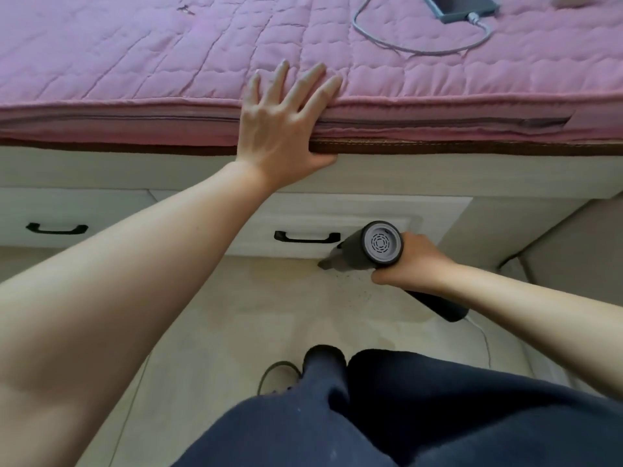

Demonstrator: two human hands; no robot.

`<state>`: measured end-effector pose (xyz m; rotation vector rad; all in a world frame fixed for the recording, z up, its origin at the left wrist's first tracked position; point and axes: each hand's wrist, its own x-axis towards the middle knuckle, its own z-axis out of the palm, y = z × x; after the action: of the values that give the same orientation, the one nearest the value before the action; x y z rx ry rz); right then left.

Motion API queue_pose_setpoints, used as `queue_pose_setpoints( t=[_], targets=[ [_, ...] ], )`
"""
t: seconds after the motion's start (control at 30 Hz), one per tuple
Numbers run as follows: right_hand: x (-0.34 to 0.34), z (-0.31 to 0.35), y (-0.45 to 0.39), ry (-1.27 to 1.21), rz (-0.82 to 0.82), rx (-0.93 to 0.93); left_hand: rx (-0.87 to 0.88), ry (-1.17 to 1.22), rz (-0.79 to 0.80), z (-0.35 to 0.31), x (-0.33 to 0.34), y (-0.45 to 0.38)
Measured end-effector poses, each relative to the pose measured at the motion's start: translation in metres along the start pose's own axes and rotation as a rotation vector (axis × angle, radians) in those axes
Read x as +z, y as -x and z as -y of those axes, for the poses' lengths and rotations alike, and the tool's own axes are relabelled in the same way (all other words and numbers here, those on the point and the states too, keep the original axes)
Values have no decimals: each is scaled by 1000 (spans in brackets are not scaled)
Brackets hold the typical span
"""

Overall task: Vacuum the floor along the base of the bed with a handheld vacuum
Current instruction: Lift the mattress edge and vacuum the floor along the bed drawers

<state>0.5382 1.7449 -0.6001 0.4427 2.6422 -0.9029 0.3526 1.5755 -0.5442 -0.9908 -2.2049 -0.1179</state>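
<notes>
Two hands are at work, both placed with respect to the bed (472, 183). My left hand (279, 129) lies flat on the mattress edge, fingers straight and spread over the pink quilted cover (135, 62), thumb hooked under the rim; its grip is wide and holds nothing. My right hand (409, 264) is below the mattress edge, in front of the bed's white base, its grip wrapped round the handle of the dark handheld vacuum (377, 246). The vacuum's grey round rear vent faces up toward me; its nozzle (326, 263) points down and touches the pale floor (236, 315) just at the foot of the right-hand drawer (354, 214), below that drawer's black handle (306, 236). Fine dark specks (354, 291) are scattered on the floor just beside the nozzle, away from the bed. A thin white cord (482, 335) trails from the end of the vacuum's handle. A second drawer handle (56, 228) sits farther left on the bed's base. On top of the bed, a phone (460, 6) lies with a grey cable (421, 50) plugged in.
</notes>
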Motion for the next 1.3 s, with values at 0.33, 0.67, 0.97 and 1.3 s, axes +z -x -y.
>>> queue_pose_setpoints(
  t=[0.33, 0.67, 0.97, 1.3],
  targets=[
    [-1, -7, 3, -60, -20, 47, -23, 15, -114, -4, 18, 5],
    [0, -10, 9, -77, 29, 19, -25, 14, -73, -4, 15, 7],
    [-6, -7, 18, 54, 53, -38, -27, -18, -103, -5, 19, 7],
    [-13, -17, 29, -7, 102, -9, -36, -14, -103, -4, 21, 9]
  ],
)
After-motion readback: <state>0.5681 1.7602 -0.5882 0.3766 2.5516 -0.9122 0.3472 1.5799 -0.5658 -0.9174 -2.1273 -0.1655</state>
